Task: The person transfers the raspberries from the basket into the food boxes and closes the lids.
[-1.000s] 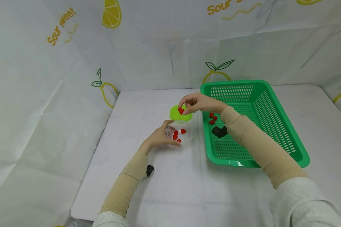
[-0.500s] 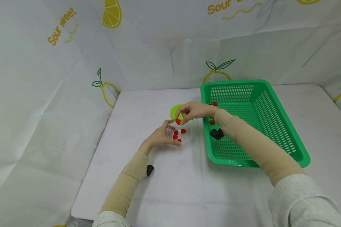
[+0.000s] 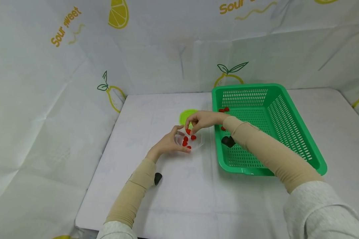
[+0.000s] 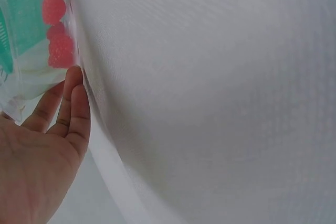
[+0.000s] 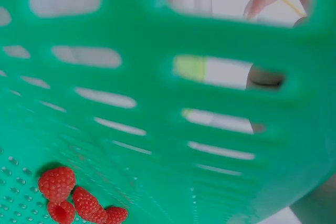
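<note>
Right hand pinches a raspberry over the clear container (left hand gripping it).

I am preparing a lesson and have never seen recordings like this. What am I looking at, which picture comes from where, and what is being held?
A person works with two bare hands; there is no machine. The wide picture comes from a camera on the head, and the two close ones from cameras on the wrists.

On the white table stand a green basket, a clear container with raspberries in it, and a lime green lid behind it.

The left hand holds the container. The right hand pinches one raspberry above it.

The left wrist view shows the palm against the container wall. The right wrist view shows the basket's wall from inside, with more raspberries on its floor.
</note>
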The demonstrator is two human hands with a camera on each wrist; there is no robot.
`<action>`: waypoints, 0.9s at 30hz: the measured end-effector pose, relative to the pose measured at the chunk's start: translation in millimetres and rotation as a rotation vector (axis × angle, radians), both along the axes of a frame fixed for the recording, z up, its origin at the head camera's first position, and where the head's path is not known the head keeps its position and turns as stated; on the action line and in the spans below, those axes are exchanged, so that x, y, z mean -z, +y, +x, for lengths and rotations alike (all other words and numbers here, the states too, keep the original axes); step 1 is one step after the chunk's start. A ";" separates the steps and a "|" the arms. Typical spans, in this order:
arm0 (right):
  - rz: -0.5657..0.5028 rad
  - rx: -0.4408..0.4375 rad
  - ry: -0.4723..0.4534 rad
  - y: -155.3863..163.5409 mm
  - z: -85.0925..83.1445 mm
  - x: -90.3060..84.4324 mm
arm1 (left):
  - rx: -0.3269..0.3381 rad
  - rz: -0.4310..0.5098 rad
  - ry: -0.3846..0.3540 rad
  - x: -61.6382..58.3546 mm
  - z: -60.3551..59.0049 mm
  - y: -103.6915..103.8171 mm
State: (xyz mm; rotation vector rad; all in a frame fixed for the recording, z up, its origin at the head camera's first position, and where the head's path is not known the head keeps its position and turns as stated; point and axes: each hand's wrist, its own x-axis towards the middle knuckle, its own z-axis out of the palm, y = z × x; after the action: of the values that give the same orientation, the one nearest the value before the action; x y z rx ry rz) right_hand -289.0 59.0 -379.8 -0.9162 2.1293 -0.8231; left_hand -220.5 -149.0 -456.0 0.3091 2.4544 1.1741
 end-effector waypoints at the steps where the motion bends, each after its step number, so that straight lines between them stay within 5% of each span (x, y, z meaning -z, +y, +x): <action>1: 0.008 -0.005 0.005 -0.1 0.0 -0.1 | 0.000 0.002 0.001 0.0 -0.1 -0.1; 18: 0.258 -0.113 0.222 -9.1 2.3 12.3 | 0.003 0.023 -0.013 1.6 0.7 0.1; 27: 0.308 -0.137 0.263 -10.9 4.1 14.3 | 0.009 0.028 -0.017 0.2 0.3 -0.2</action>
State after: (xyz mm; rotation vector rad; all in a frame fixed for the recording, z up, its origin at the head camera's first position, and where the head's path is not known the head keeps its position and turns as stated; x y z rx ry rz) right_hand -284.8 48.1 -394.1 -1.0340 2.3016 -0.3061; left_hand -220.2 -149.2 -456.2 0.3168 2.4208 1.2032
